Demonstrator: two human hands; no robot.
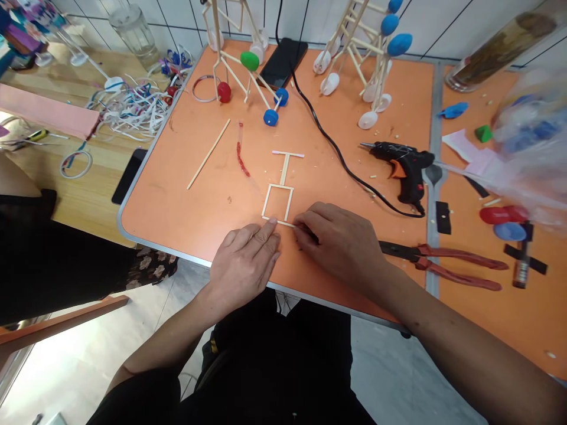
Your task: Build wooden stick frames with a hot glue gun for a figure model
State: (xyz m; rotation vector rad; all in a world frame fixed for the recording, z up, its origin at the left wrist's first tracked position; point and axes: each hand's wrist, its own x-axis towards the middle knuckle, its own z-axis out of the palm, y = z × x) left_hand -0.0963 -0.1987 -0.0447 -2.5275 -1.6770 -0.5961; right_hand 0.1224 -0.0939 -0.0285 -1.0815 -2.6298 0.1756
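A small frame of thin wooden sticks [290, 203] lies flat on the orange table, with a square part, a short stem and a crossbar with pinkish ends [287, 154]. My left hand [245, 260] rests at the near edge, fingers stretched out, the index fingertip touching the square's bottom stick [283, 223]. At that stick's right end, my right hand [336, 239] is closed in a pinch; its fingertips partly hide the end. Left of the frame lie a loose wooden stick [209, 154] and a clear strip with red stuff inside [241, 154].
A black hot glue gun [403, 165] and red-handled pliers [443, 260] lie to the right; a black cable [328, 139] crosses the table. Stick structures with coloured balls [250, 61] and a black phone [284, 62] stand or lie behind. Another person's dark clothing [66, 254] shows at left.
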